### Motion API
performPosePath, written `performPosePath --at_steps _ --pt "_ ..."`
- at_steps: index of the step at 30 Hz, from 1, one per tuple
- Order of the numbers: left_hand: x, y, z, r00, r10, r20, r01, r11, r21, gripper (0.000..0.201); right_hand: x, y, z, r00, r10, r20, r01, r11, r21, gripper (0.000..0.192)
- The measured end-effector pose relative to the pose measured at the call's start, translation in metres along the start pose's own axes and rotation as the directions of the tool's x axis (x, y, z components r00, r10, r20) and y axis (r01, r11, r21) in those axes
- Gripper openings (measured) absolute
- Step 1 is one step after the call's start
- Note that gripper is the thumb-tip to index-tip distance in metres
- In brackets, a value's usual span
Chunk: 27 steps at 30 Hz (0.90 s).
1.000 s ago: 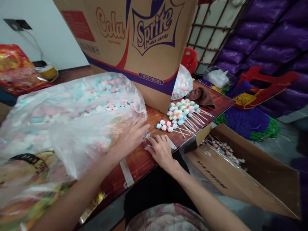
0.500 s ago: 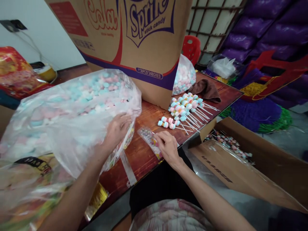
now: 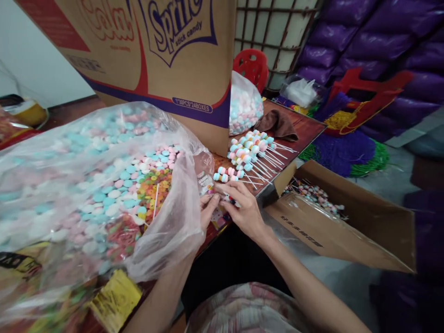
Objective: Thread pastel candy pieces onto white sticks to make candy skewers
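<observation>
Both hands, the left hand (image 3: 207, 209) and right hand (image 3: 244, 209), are pinching a small clear printed candy wrapper (image 3: 222, 203) at the brown bench (image 3: 305, 127) edge, just beside the big clear plastic candy bag (image 3: 104, 185).

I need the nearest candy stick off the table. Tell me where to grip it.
Grip the nearest candy stick by its bare white stick end, coming from the right: the candies fill its left end, and the right hand is just below it.

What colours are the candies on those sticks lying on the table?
The stick candies are pastel pink, blue and white, with some yellow and orange; the head view shows them.
</observation>
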<state>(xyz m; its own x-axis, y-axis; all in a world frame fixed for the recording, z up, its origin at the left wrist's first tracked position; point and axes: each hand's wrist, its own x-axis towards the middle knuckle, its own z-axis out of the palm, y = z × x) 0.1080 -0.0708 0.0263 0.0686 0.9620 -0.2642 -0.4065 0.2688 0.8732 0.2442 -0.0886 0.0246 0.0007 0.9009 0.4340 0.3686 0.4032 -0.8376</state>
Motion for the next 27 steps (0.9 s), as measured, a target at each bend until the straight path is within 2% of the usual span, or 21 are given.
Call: performPosePath --at_steps 2,4,6,8,10,16,20,23,25,27 --pt "-0.001 -0.004 0.004 0.998 -0.058 0.009 0.059 0.994 -0.088 0.028 -0.005 0.0 -0.005 0.981 0.186 -0.061 -0.175 0.973 0.149 0.043" --pt "-0.003 -0.006 0.008 0.995 -0.099 0.003 0.098 0.982 -0.162 0.028 -0.01 0.0 -0.007 0.919 0.39 -0.053 -0.348 0.868 0.355 0.041" --pt "-0.004 -0.006 0.013 0.992 -0.127 -0.006 0.123 0.967 -0.224 0.029 -0.013 -0.001 -0.006 0.855 0.518 -0.007 -0.44 0.734 0.517 0.03" --pt "-0.004 -0.007 0.019 0.991 -0.133 0.011 0.131 0.958 -0.254 0.03 -0.014 -0.001 -0.004 0.816 0.578 -0.012 -0.459 0.661 0.593 0.022" --pt "-0.004 -0.008 0.024 0.993 -0.114 0.018 0.115 0.959 -0.261 0.031 -0.013 -0.003 -0.003 0.809 0.585 -0.049 -0.445 0.665 0.6 0.019" --pt "-0.008 -0.013 0.031 0.999 0.003 -0.032 -0.01 0.979 -0.205 0.025 -0.011 -0.008 -0.001 0.888 0.45 -0.1 -0.381 0.838 0.39 0.039" --pt "-0.01 -0.008 0.029 0.999 -0.006 -0.054 -0.005 0.979 -0.204 0.027 -0.011 -0.004 0.0 0.89 0.441 -0.11 -0.381 0.856 0.349 0.043" --pt "-0.007 -0.001 0.023 0.996 -0.016 -0.089 -0.004 0.975 -0.22 0.03 -0.01 0.0 -0.004 0.909 0.412 -0.061 -0.374 0.873 0.314 0.044" --pt "-0.003 0.001 0.02 0.993 0.003 -0.121 -0.029 0.977 -0.211 0.034 -0.009 0.002 -0.008 0.918 0.394 -0.035 -0.367 0.881 0.299 0.043" --pt "0.001 0.001 0.018 0.985 0.047 -0.165 -0.078 0.978 -0.192 0.037 -0.009 0.003 -0.009 0.915 0.4 -0.056 -0.366 0.879 0.304 0.039"
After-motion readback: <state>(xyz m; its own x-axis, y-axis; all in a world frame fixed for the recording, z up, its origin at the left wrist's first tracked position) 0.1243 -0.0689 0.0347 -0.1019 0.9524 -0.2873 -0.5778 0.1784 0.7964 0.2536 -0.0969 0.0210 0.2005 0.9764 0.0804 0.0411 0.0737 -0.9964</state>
